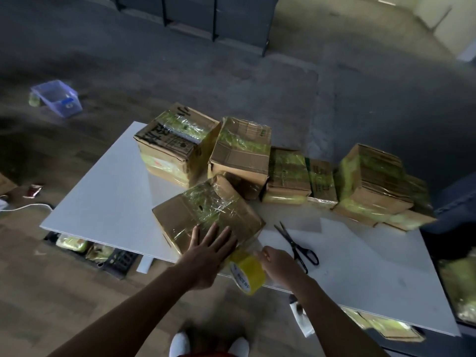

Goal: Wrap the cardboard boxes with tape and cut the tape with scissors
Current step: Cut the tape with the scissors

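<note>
A cardboard box (180, 215), partly wrapped in clear yellowish tape, lies tilted at the near edge of the white table (103, 197). My left hand (208, 251) presses flat on its near side with fingers straight and spread. Right beside it, my right hand (278, 264) grips a yellow tape roll (248, 273) held at the table's edge, just off the box's near corner. Black scissors (296, 247) lie on the table to the right of my right hand, blades pointing away.
Several taped cardboard boxes (242, 150) stand in a row along the table's far side. A blue plastic bin (58, 97) sits on the floor at far left. Crates and packets (98, 253) lie under the table. Dark racks stand at the back.
</note>
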The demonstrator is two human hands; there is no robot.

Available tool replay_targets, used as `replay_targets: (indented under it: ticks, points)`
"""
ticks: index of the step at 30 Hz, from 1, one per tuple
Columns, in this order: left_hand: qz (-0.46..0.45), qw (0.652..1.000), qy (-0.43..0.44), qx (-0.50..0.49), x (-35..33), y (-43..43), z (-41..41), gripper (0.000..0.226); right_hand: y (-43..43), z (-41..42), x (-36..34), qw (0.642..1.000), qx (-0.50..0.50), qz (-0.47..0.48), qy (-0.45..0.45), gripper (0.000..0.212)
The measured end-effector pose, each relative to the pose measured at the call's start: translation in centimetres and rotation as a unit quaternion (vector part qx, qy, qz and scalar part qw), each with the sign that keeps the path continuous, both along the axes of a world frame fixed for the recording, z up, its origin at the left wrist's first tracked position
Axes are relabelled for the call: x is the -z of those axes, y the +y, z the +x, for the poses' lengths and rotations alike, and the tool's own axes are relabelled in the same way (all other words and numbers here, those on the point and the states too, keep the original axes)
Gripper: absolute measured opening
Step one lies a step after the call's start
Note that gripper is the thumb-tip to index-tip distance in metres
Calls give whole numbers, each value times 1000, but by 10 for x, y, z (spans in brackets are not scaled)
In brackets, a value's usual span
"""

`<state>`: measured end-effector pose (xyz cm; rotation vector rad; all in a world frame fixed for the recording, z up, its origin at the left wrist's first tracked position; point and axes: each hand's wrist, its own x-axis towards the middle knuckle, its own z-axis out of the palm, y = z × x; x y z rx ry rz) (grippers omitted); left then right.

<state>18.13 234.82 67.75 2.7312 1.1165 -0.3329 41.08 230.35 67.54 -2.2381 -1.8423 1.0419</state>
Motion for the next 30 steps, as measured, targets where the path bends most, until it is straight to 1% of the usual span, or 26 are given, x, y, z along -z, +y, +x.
replay_targets:
  ticks: [4,7,10,14,17,20,23,26,30]
  points:
    - [3,1000,-2,31,3,7,-6,71,-3,-7,-1,999,30,3,-9,40]
    - [9,998,-7,54,5,11,-11,64,-4,1,-1,995,90,6,-36,33]
    - [9,997,-23,79,5,24,-23,61,-5,17,-2,988,116,11,-100,23]
    - [19,994,-25,106,2,38,-37,62,-8,37,1,976,124,26,-177,18]
    - [28,997,12,75,-4,31,-31,73,-6,50,3,969,130,15,-208,27]
    - [34,999,41,11,-8,14,-15,86,-7,61,6,968,125,-8,-218,35]
    - [24,998,17,-56,-11,2,-3,86,-10,70,14,974,105,-41,-198,37]
    - [31,995,1,-94,-10,-5,-1,83,-16,74,22,981,86,-36,-169,37]
    - [26,995,-14,-98,-6,-6,-10,93,-19,78,26,975,73,9,-209,33]
